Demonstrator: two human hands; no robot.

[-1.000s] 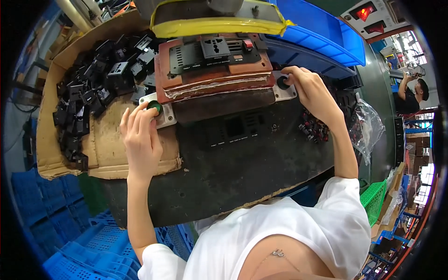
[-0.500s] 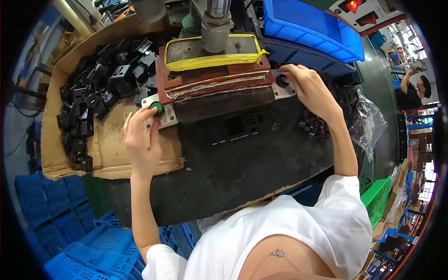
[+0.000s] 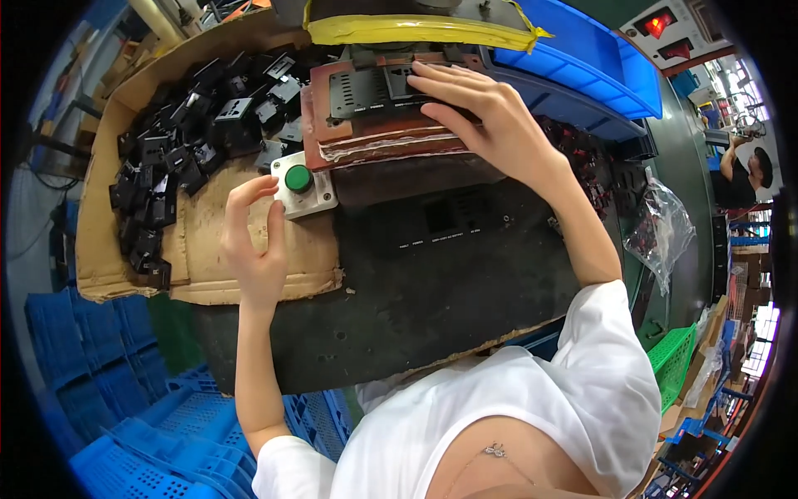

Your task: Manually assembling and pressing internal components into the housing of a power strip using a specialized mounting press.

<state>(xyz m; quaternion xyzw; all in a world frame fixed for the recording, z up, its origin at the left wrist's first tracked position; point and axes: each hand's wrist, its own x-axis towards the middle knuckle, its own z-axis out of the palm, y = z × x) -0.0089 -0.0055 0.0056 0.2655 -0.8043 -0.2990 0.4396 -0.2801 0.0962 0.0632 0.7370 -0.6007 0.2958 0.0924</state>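
Observation:
My left hand [image 3: 256,245] hovers just left of a green push button [image 3: 298,178] on a metal box, its thumb and fingers apart with nothing between them. My right hand [image 3: 499,121] reaches over the reddish layered block [image 3: 391,141] of the press. Its fingers are stretched out, their tips at a black socket [image 3: 402,81] set in a black slotted panel [image 3: 353,96] lying on the block. Above hangs the press plate [image 3: 399,15], edged in yellow tape [image 3: 416,32]. On the dark tabletop nearer me lies a second black panel [image 3: 453,218].
An open cardboard box [image 3: 241,283] with a heap of black sockets [image 3: 170,154] stands at the left. Blue bins [image 3: 582,58] sit at the back right, beside small red-and-black parts and a clear plastic bag [image 3: 662,229]. Blue crates [image 3: 183,437] are stacked lower left.
The press plate has risen off the block, uncovering the panel. My right hand has left the right-hand button for the panel. My left fingers have come off the green button.

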